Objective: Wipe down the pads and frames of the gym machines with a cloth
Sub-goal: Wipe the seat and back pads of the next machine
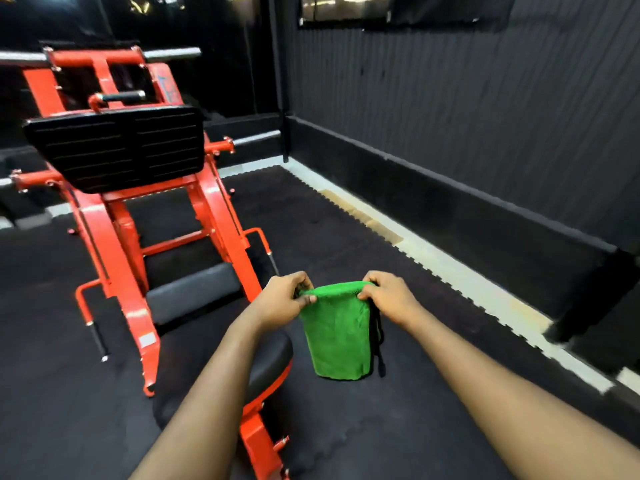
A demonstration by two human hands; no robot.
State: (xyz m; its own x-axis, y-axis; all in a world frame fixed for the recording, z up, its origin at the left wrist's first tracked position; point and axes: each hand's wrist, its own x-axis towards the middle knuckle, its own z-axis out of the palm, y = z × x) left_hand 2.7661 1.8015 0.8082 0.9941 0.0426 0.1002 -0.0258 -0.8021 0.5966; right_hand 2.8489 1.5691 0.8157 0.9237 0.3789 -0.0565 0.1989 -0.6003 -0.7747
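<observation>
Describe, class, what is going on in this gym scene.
A person holds a folded green microfibre cloth by its top edge, the left hand pinching one corner and the right hand the other. It hangs in the air over the black rubber floor, right of an orange steel gym machine with black pads. The cloth touches no part of the machine, so no wiping is under way.

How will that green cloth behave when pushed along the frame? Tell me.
Likely floppy: the green cloth hangs limp from the left hand and right hand, pinched at its top edge. Probably light, as two pinches carry it. Its plush look suggests little slip.
</observation>
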